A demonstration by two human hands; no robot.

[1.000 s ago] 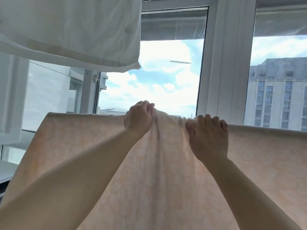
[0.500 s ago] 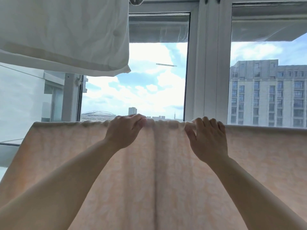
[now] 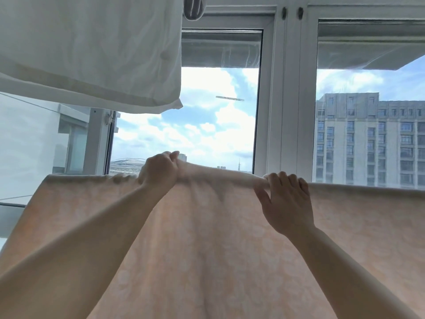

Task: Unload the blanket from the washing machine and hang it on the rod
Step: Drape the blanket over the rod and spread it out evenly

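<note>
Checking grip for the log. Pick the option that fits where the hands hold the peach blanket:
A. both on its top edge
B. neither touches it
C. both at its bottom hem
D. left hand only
A: the left hand and right hand both grip the top edge of the blanket.

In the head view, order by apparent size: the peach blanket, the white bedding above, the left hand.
1. peach blanket, largest
2. white bedding
3. left hand, smallest

Nearness to the camera affects this.

No readable text, labels, brands or numbers anywhere.
</note>
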